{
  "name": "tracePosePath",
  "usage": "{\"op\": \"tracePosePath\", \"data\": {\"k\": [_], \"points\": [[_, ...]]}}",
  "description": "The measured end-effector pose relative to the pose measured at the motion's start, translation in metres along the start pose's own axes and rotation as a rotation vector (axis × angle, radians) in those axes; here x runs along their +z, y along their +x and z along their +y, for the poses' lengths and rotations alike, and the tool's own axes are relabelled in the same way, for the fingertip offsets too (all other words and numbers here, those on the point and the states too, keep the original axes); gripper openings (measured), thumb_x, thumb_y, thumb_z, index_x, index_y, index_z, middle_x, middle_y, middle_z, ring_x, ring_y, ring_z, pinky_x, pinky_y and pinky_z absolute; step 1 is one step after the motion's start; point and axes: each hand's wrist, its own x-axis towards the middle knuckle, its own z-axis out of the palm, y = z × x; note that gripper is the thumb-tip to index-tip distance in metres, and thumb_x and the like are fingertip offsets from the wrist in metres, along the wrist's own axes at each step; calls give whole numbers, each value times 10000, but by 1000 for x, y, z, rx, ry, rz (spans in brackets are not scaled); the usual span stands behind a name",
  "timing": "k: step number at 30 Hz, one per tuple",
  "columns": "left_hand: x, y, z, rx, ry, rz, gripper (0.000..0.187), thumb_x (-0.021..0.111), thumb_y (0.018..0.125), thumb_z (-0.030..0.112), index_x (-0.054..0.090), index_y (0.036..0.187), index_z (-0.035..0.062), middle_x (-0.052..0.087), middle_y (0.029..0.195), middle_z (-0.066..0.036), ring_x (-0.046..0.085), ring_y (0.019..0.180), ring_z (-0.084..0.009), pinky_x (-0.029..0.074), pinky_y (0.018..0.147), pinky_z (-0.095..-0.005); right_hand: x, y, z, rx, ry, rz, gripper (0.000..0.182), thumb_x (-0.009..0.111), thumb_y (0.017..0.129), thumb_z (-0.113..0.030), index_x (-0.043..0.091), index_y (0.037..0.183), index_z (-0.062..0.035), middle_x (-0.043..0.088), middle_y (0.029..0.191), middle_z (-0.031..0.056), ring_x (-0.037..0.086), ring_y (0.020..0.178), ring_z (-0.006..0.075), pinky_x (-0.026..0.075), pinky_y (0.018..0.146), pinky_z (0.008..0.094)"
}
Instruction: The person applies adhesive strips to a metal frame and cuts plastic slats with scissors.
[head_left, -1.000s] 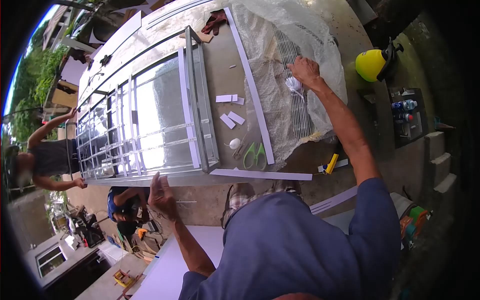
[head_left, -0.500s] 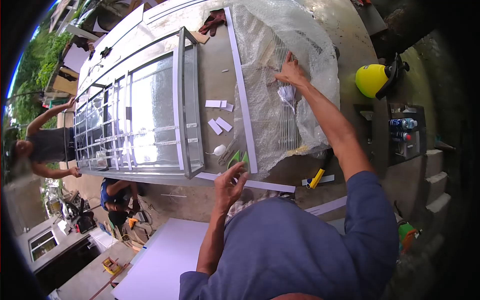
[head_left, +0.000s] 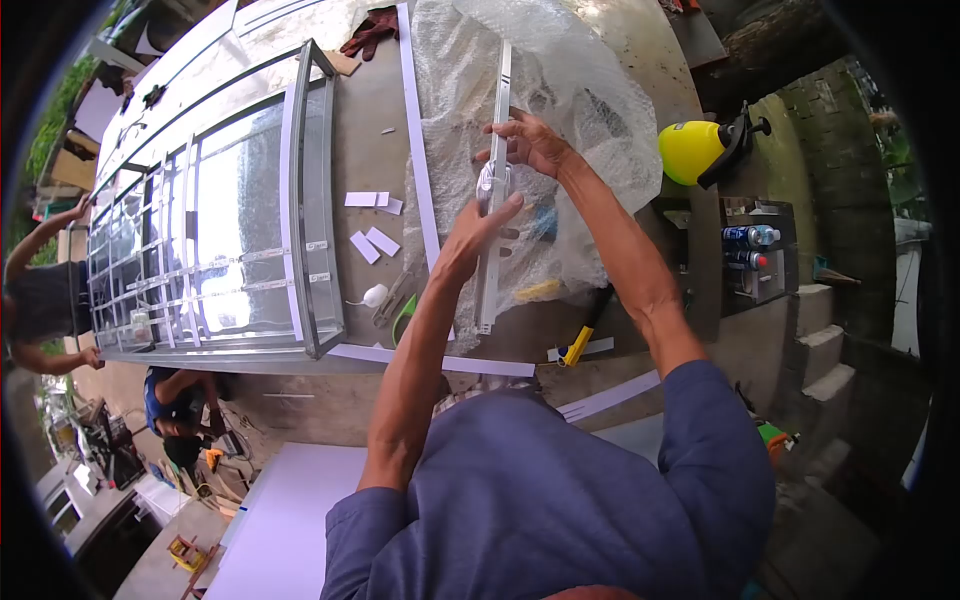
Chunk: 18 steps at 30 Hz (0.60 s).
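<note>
A long, narrow bundle of silvery-white strips point(head_left: 502, 80) runs lengthwise over the bubble wrap point(head_left: 590, 70) on the table. My left hand point(head_left: 468, 240) grips it near the middle, thumb on the near side and fingers partly hidden behind. Farther up, my right hand point(head_left: 535, 148) curls its fingers around the same bundle. Between the hands, a wad of white cord point(head_left: 490, 178) hangs against the strips. Beside my left forearm, a green-handled tool point(head_left: 403, 318) lies partly covered.
A metal frame with glass point(head_left: 240, 210) stands on the left; another person's hand point(head_left: 92, 357) touches its far end. White strips point(head_left: 418, 140) and short white pieces point(head_left: 374, 243) lie nearby. Right are a yellow sprayer point(head_left: 690, 152), a yellow-handled tool point(head_left: 576, 347) and bottles point(head_left: 750, 236).
My left hand has left the green-handled tool and taken hold of the strips. My right hand has closed around them too. Spread flat before, they now form a narrow bundle. The view has shifted right.
</note>
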Motion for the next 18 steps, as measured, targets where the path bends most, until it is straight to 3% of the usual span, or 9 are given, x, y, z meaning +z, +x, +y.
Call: {"op": "tracePosePath", "data": {"k": [3, 4, 7, 9, 11, 15, 16, 18], "points": [[-6, 8, -16, -12, 155, 110, 537, 774, 829, 456, 610, 1040, -9, 616, 891, -83, 597, 685, -154, 471, 576, -302, 2, 0, 17, 16, -6, 5, 621, 705, 900, -208, 389, 1397, -12, 596, 1195, 125, 687, 1071, 350, 605, 866, 458], [-6, 3, -18, 58, 152, 142, 392, 798, 807, 356, 611, 905, 25, 566, 733, -31, 537, 594, -130, 418, 525, -301, -1, 4, 19, 49, -138, 31, 574, 735, 899, -334, 495, 1309, -12, 596, 1237, 153, 704, 997, 312, 595, 848, 397], [-17, -6, -34, 14, 33, 133, 346, 786, 819, 328, 593, 875, 47, 548, 716, -17, 533, 594, -117, 412, 520, -286, -20, 19, 2, 118, -411, 154, 673, 722, 905, -453, 518, 1351, 8, 597, 1279, 173, 705, 946, 270, 588, 838, 368], [-26, -19, -41, -14, 14, 138, 314, 774, 832, 294, 571, 879, 59, 541, 716, -14, 521, 572, -110, 405, 506, -281, -38, 24, -35, 109, -587, 315, 759, 701, 909, -506, 497, 1403, 33, 579, 1322, 197, 671, 1025, 258, 583, 857, 379], [-40, -26, -55, -21, -33, 107, 307, 760, 826, 270, 563, 925, 56, 534, 722, -19, 510, 566, -116, 402, 506, -287, -71, 40, -65, 54, -513, 343, 835, 728, 901, -442, 389, 1474, 62, 527, 1401, 214, 612, 1182, 298, 546, 954, 421], [-64, -43, -79, -95, -292, -34, 273, 736, 870, 269, 549, 895, 72, 519, 696, -14, 510, 557, -111, 390, 495, -270, -148, 83, -98, -379, -169, 569, 926, 761, 887, -247, 193, 1543, 77, 374, 1534, 239, 401, 1402, 374, 536, 992, 448], [-75, -46, -89, -130, -340, -132, 316, 722, 884, 280, 566, 1024, 44, 523, 736, -18, 505, 573, -107, 384, 507, -260, -183, 97, -102, -481, -168, 571, 889, 747, 890, -219, 213, 1537, 76, 377, 1534, 234, 420, 1389, 365, 540, 991, 450], [-73, -65, -92, -135, -590, -172, 389, 691, 914, 271, 554, 1146, -9, 537, 805, -49, 480, 592, -106, 382, 509, -261, -249, 125, -97, -690, -162, 576, 818, 720, 896, -163, 254, 1526, 75, 383, 1534, 226, 458, 1364, 347, 548, 989, 453]]}}
